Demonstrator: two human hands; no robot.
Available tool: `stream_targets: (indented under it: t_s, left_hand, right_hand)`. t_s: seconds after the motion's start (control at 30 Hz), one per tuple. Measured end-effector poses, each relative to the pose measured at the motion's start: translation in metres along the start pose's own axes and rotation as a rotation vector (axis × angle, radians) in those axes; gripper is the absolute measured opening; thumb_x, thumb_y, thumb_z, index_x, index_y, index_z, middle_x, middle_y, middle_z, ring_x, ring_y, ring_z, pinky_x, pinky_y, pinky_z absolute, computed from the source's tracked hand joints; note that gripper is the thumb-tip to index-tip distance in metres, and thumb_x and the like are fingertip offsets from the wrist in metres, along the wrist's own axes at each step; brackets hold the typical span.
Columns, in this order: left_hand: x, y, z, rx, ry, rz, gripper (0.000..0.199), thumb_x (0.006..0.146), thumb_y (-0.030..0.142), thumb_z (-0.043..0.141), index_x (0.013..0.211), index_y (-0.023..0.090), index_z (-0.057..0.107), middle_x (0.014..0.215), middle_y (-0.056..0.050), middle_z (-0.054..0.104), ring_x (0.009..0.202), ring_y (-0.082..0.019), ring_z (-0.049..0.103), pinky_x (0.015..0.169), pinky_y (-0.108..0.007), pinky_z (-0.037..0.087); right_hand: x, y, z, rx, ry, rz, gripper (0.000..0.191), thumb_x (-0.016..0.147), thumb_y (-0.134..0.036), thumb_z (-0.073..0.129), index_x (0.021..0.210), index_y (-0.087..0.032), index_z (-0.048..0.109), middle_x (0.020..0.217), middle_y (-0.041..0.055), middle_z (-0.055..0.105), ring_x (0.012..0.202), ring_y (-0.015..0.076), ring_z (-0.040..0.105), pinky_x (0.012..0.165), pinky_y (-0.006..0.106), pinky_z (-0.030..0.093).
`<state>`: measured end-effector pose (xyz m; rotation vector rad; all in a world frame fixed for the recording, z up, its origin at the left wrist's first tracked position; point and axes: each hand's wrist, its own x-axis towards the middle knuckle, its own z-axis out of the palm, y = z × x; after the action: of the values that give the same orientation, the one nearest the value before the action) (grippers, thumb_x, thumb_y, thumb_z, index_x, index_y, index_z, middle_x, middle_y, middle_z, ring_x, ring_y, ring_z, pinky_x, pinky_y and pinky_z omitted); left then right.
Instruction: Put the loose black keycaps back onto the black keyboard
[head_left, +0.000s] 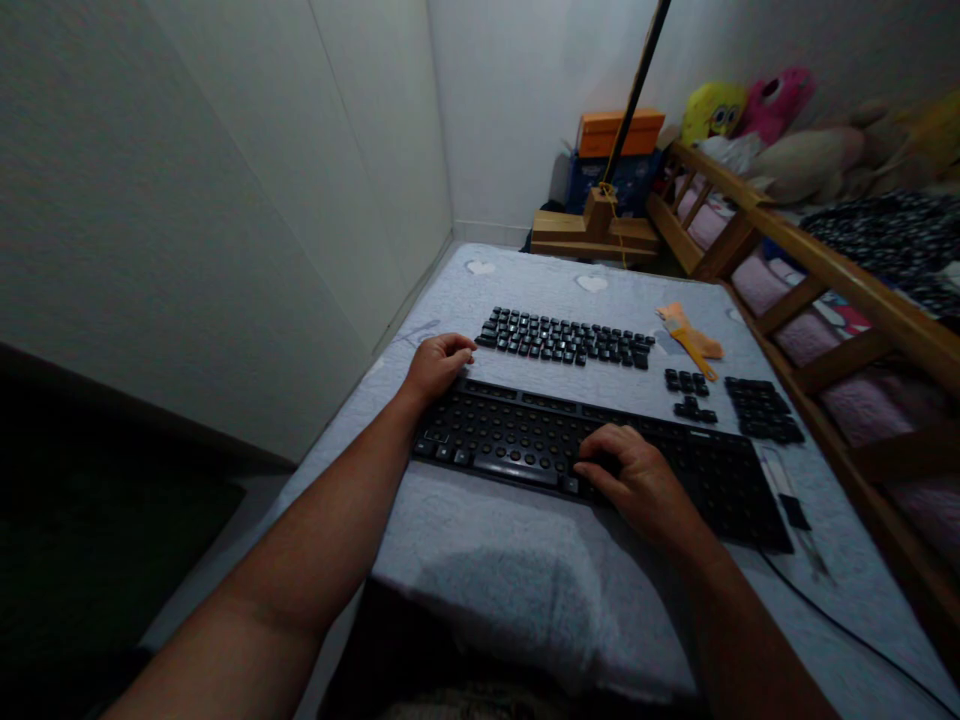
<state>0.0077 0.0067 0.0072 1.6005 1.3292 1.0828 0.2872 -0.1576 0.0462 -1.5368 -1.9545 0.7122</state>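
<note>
A black keyboard lies across the cloth-covered table, mostly stripped of its caps; the space bar and a few bottom-row keys sit on it. Over its right-middle part is my right hand, thumb and fingers curled together at the bottom row; whatever is between the fingertips is hidden. My left hand rests by the keyboard's upper left corner, its fingers pinched together close to the loose keycaps, and I cannot make out anything held. Those keycaps are laid out in rows behind the keyboard. Smaller keycap groups lie to the right.
A yellow-handled brush lies on an orange cloth at the back right. Beside the keyboard's right end is a wire keycap puller. The keyboard cable trails right. A wooden bed rail borders the table; a wardrobe-like panel stands left.
</note>
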Motion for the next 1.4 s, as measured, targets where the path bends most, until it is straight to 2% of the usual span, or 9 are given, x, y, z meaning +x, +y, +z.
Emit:
stream_targets:
  t_s: [0.17, 0.67, 0.9, 1.4]
  left_hand:
    - [0.0007, -0.0003, 0.0006, -0.004, 0.003, 0.000, 0.025, 0.068, 0.034, 0.062, 0.084, 0.016, 0.071, 0.073, -0.003, 0.069, 0.071, -0.018, 0.063, 0.073, -0.030, 0.049]
    - [-0.0003, -0.0001, 0.0000, 0.015, 0.004, 0.000, 0.025, 0.069, 0.032, 0.061, 0.085, 0.016, 0.071, 0.074, -0.004, 0.070, 0.072, -0.018, 0.064, 0.073, -0.030, 0.049]
    - [-0.0003, 0.0002, 0.0001, 0.013, 0.002, 0.000, 0.024, 0.069, 0.032, 0.061, 0.085, 0.016, 0.071, 0.074, -0.004, 0.070, 0.070, -0.018, 0.064, 0.072, -0.030, 0.049]
    - [0.0008, -0.0043, 0.0002, -0.001, -0.002, 0.014, 0.025, 0.070, 0.032, 0.061, 0.086, 0.015, 0.071, 0.075, -0.004, 0.070, 0.070, -0.018, 0.064, 0.071, -0.030, 0.050]
  right_hand:
    - [0.0001, -0.0002, 0.0024, -0.066, -0.034, -0.064, 0.007, 0.081, -0.018, 0.064, 0.078, -0.023, 0.064, 0.084, 0.0034, 0.065, 0.084, 0.0213, 0.054, 0.077, 0.036, 0.041]
    - [-0.0005, -0.0015, -0.0071, -0.038, -0.092, -0.100, 0.012, 0.081, -0.013, 0.059, 0.082, -0.023, 0.065, 0.085, 0.0040, 0.068, 0.083, 0.0208, 0.057, 0.077, 0.037, 0.044]
    - [-0.0012, 0.0000, -0.0062, -0.046, -0.087, -0.101, 0.015, 0.083, -0.014, 0.059, 0.089, -0.024, 0.067, 0.090, 0.0049, 0.068, 0.088, 0.0219, 0.058, 0.080, 0.039, 0.045]
    - [-0.0029, -0.0014, -0.0004, -0.089, -0.062, -0.090, 0.018, 0.077, -0.007, 0.056, 0.086, -0.022, 0.061, 0.089, 0.0046, 0.063, 0.087, 0.0204, 0.056, 0.079, 0.036, 0.044]
